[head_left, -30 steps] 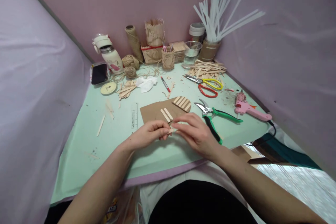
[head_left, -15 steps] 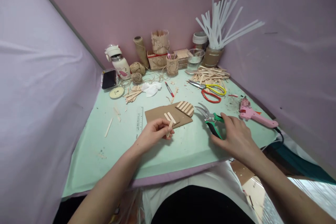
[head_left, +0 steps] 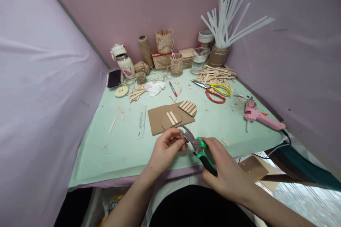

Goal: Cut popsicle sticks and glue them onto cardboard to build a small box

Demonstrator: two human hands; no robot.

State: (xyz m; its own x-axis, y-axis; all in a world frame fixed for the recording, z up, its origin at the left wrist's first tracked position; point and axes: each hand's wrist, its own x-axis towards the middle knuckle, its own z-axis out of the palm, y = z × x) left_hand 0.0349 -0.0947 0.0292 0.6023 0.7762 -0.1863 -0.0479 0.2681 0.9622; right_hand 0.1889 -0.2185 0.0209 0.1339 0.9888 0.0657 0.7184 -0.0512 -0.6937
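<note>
My left hand (head_left: 169,146) is closed on a short wooden craft stick (head_left: 182,137), which its fingers largely cover. Green-and-black pruning shears (head_left: 200,149) are gripped in my right hand (head_left: 225,166). Their curved metal blades point up and left and meet the stick's end at my left fingertips; whether they touch it I cannot tell. Just beyond lies a brown cardboard sheet (head_left: 156,117). On it rest two pale stick pieces (head_left: 172,117) side by side and a rounded cardboard piece covered with stick strips (head_left: 188,108).
A clear ruler (head_left: 142,122) lies left of the cardboard. Yellow-and-red-handled scissors (head_left: 215,92), a stick pile (head_left: 215,74) and a pink glue gun (head_left: 262,117) with its cord are at right. Twine balls (head_left: 141,69), a bottle (head_left: 125,64) and a water cup (head_left: 199,60) stand behind.
My right hand has picked up the pruning shears from the table and brought them left, to my left hand. The left hand has shifted slightly toward me, still holding the stick.
</note>
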